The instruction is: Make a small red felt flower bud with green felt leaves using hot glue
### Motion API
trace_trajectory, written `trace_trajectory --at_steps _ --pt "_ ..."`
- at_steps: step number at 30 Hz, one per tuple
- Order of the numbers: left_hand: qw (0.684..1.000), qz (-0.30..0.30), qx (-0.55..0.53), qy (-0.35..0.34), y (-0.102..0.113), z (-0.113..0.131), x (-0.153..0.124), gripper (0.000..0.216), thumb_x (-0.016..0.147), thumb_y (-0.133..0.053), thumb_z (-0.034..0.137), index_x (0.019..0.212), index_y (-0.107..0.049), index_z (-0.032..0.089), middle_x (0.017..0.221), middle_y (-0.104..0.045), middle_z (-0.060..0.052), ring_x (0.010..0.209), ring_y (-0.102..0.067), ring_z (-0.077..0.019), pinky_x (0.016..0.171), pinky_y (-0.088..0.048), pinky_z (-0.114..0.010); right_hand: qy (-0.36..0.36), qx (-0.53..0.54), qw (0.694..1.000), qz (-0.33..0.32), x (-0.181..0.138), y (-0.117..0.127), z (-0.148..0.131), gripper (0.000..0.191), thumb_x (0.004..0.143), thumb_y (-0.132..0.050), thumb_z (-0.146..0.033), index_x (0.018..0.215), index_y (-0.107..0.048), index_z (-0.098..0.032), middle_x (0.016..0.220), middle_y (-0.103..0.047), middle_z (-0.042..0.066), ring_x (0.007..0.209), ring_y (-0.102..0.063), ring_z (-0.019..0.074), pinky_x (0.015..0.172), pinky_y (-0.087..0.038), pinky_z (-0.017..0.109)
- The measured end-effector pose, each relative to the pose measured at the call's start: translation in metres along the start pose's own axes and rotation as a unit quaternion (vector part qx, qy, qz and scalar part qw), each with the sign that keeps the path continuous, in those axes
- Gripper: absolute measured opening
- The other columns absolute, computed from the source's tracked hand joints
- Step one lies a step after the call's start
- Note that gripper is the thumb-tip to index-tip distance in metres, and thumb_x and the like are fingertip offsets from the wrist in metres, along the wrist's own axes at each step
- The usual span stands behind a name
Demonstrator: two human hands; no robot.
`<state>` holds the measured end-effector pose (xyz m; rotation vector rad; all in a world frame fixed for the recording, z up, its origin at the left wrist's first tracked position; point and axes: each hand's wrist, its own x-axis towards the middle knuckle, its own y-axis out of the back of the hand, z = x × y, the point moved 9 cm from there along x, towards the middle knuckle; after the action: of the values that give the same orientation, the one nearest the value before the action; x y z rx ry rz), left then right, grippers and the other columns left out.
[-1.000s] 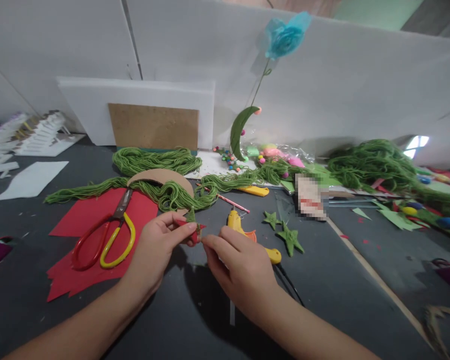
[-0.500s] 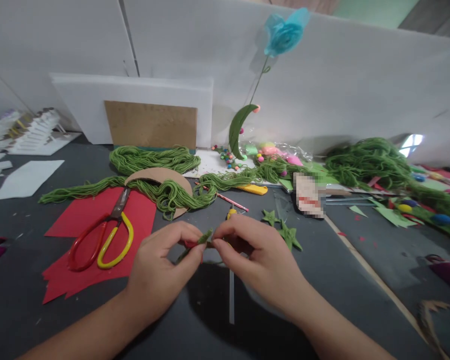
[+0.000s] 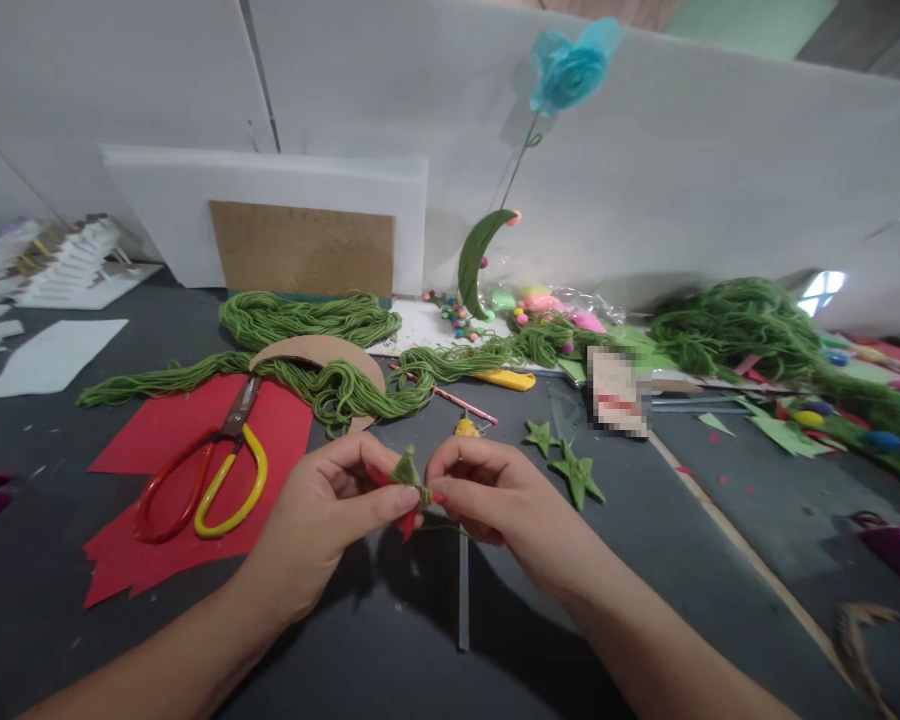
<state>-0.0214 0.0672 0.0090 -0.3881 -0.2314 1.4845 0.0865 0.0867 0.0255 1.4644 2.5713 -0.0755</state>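
Between my hands is a small red star [image 3: 407, 524], partly wrapped in green yarn, its green-covered point standing up. My left hand [image 3: 326, 515] is closed on it, with thumb and fingers pinching near its middle. My right hand [image 3: 506, 500] pinches at the star's right point, where green yarn [image 3: 425, 495] is wound; a thin strand hangs below toward the right fingers. Fingers cover much of the star. Two green yarn-covered stars [image 3: 579, 474] lie just right of my right hand. Behind the hands sits a yellow glue gun [image 3: 466, 427], with a clear glue stick [image 3: 463, 600] reaching toward me.
Scissors [image 3: 232, 425] with red and yellow handles lie on red paper [image 3: 157, 430] at the left. Green yarn skeins [image 3: 307, 320] and a brown cardboard crescent [image 3: 319, 350] are behind. A green crescent [image 3: 476, 262] with a blue flower [image 3: 574, 65] leans at the wall.
The star has turned in my fingers, so more of its red and a raised green point show. My right hand has shifted slightly against its right point.
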Motion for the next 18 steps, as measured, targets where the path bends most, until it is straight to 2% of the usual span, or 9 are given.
trace_trajectory --at_steps 4,7,10,15,18 --pt "0.999 0.046 -0.015 -0.012 0.008 0.003 0.003 0.014 0.065 -0.072 0.013 0.062 -0.059 0.017 0.063 -0.064 0.004 0.056 -0.055 -0.0073 0.058 -0.044 -0.018 0.088 -0.113 0.988 0.053 -0.004 -0.001 -0.015 0.01 0.074 -0.058 -0.021 0.065 -0.059 -0.017 0.061 -0.056 -0.002 0.055 -0.046 0.0091 0.051 -0.034 0.021" --pt "0.998 0.06 -0.004 -0.029 0.01 0.006 0.003 0.012 0.067 -0.069 0.012 0.062 -0.059 0.016 0.061 -0.064 0.003 0.056 -0.056 -0.0075 0.06 -0.044 -0.018 0.167 -0.217 0.957 0.097 -0.01 -0.003 -0.026 0.011 0.077 -0.056 -0.018 0.069 -0.064 -0.018 0.064 -0.06 -0.001 0.058 -0.05 0.0108 0.054 -0.036 0.022" --pt "0.996 0.083 0.006 -0.033 0.014 0.007 0.001 0.011 0.069 -0.068 0.013 0.064 -0.059 0.015 0.058 -0.063 0.004 0.055 -0.055 -0.0068 0.059 -0.044 -0.017 0.231 -0.302 0.918 0.113 -0.017 -0.008 -0.032 0.013 0.08 -0.053 -0.015 0.077 -0.065 -0.018 0.066 -0.061 0.0 0.059 -0.053 0.0112 0.055 -0.037 0.022" --pt "0.997 0.08 -0.007 -0.02 0.011 0.006 0.001 0.013 0.071 -0.067 0.016 0.064 -0.056 0.015 0.074 -0.07 -0.001 0.053 -0.054 -0.0065 0.057 -0.045 -0.019 0.264 -0.412 0.866 0.103 -0.021 -0.017 -0.03 0.018 0.086 -0.046 -0.018 0.084 -0.064 -0.017 0.066 -0.058 0.002 0.059 -0.051 0.0124 0.055 -0.036 0.023" --pt "0.996 0.081 -0.022 -0.003 0.01 0.002 0.002 0.016 0.07 -0.068 0.017 0.065 -0.053 0.015 0.066 -0.069 0.0 0.052 -0.056 -0.0079 0.057 -0.045 -0.021 0.257 -0.447 0.853 0.085 -0.02 -0.021 -0.025 0.021 0.088 -0.043 -0.02 0.082 -0.062 -0.016 0.066 -0.055 0.003 0.059 -0.05 0.013 0.055 -0.034 0.024"
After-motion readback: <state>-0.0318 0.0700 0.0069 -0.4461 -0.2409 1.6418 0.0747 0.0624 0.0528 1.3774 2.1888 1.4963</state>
